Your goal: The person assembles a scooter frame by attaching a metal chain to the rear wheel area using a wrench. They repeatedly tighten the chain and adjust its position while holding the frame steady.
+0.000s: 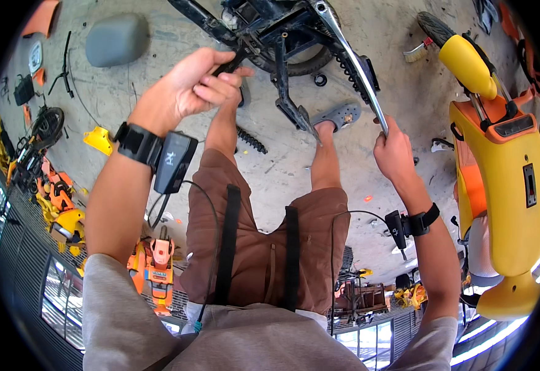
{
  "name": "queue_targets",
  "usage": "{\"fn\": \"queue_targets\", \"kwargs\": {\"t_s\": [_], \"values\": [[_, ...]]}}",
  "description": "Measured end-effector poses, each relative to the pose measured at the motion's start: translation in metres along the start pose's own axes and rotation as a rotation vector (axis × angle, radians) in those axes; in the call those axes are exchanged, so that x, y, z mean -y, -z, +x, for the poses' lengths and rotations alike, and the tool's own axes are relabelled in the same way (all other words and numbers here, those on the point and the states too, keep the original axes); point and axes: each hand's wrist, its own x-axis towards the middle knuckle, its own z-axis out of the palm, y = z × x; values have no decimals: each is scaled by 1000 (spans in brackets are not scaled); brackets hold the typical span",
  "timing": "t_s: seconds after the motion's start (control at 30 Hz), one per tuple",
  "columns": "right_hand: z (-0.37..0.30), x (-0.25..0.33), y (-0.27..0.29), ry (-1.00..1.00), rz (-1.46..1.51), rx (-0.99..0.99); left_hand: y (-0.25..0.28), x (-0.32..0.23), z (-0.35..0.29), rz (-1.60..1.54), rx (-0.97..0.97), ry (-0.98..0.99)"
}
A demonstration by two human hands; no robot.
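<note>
A black motorbike frame with a wheel under it stands at the top middle. From it a kickstand reaches down toward my feet. My left hand is closed on a short black bar-shaped piece at the frame's left side; whether that piece is fixed to the frame I cannot tell. In my right hand is the lower end of a long silver wrench. The wrench slants up to the left across the frame's right side, its ring-shaped head at the top.
Around me on the concrete floor lie a grey seat, a yellow plastic piece, a coil spring, a black ring and a brush. A yellow and orange vehicle stands close on the right. Orange parts lie behind me.
</note>
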Motion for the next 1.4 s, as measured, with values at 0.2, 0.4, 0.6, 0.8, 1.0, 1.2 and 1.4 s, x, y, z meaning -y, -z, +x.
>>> {"fn": "queue_targets", "kwargs": {"t_s": [0.2, 0.4, 0.6, 0.8, 1.0, 1.2, 1.4], "values": [[1, 1, -2, 3, 10, 9, 9, 38, -21, 436, -340, -212], [0, 0, -4, -12, -16, 28, 31, 107, 30, 790, -740, -804], [-2, -1, -5, -7, -4, 16, 8, 151, 117, 597, -801, -801], [-2, 1, -3, 0, 8, 21, -20, 158, 142, 594, -894, -982], [-2, -3, -6, 15, 14, 12, -19, 135, 170, 422, -864, -870], [-2, 4, -1, -6, 16, 29, 5, 129, 161, 522, -785, -780], [0, -7, -6, 6, -1, -13, -10, 67, 51, 127, -260, -174]]}}
